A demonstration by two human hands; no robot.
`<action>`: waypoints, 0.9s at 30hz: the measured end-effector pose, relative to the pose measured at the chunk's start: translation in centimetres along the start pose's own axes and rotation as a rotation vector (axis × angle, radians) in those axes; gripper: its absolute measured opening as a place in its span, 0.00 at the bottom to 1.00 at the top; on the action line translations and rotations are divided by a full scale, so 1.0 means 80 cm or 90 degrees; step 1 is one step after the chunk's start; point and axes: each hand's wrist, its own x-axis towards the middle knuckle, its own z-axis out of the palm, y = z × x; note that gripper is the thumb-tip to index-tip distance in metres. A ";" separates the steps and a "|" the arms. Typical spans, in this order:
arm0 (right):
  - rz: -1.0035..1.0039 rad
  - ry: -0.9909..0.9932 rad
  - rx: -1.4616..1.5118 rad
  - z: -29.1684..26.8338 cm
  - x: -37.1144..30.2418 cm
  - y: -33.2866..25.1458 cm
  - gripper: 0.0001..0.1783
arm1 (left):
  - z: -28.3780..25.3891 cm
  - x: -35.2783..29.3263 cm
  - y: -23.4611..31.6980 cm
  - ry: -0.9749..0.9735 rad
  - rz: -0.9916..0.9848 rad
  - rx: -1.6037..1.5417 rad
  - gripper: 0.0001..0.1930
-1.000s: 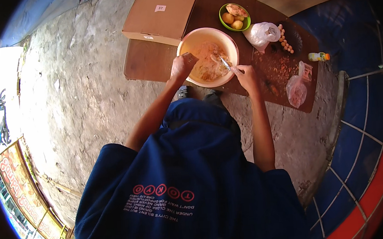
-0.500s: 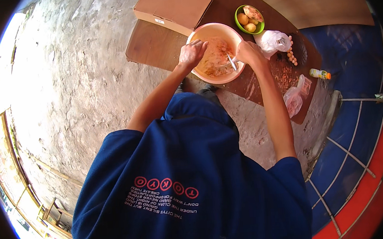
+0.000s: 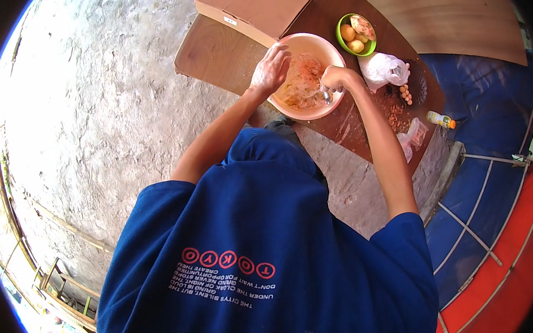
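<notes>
A large pale pink basin [image 3: 307,42] stands at the table edge, holding a wet orange-and-white mixture [image 3: 299,85] with a reddish patch. My right hand [image 3: 336,78] is closed round the handle of a shiny metal spoon [image 3: 327,96], its lower end down in the mixture by the right wall. Over the basin's left rim rests my left hand [image 3: 271,70]. Its fingers are raised and somewhat apart, with whitish smears on the skin. Whether its palm touches the rim I cannot tell.
A closed cardboard box [image 3: 260,7] lies behind the basin. To the right are a green bowl [image 3: 356,34] of yellowish produce, a white plastic bag [image 3: 384,69], small round pieces [image 3: 405,95], reddish bits [image 3: 395,117], a clear bag [image 3: 413,137] and a yellow-capped bottle [image 3: 440,119].
My left hand has lifted its fingers at the rim. My right hand has moved down and inward with the spoon, which now stands steeper. The whole view has shifted slightly.
</notes>
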 end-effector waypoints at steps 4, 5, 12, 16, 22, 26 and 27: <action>0.026 0.011 0.039 0.007 0.017 0.000 0.15 | -0.004 0.000 0.001 -0.028 -0.017 -0.040 0.09; 0.039 0.025 0.042 0.009 0.021 -0.004 0.16 | -0.004 -0.001 0.001 -0.032 -0.023 -0.048 0.09; -0.026 0.290 0.070 0.035 0.025 -0.050 0.22 | -0.002 0.000 -0.002 -0.040 -0.039 -0.064 0.13; -0.108 0.519 0.026 0.065 0.003 -0.079 0.13 | -0.004 0.001 0.000 -0.013 -0.038 -0.071 0.13; -0.133 0.655 0.141 0.115 -0.034 -0.048 0.11 | -0.007 0.001 0.005 -0.011 -0.072 -0.111 0.15; -0.112 0.654 0.307 0.134 -0.031 -0.013 0.12 | -0.006 0.003 0.003 -0.018 -0.072 -0.131 0.15; -0.122 0.670 0.346 0.136 -0.027 -0.010 0.13 | -0.006 0.003 0.002 -0.018 -0.068 -0.130 0.16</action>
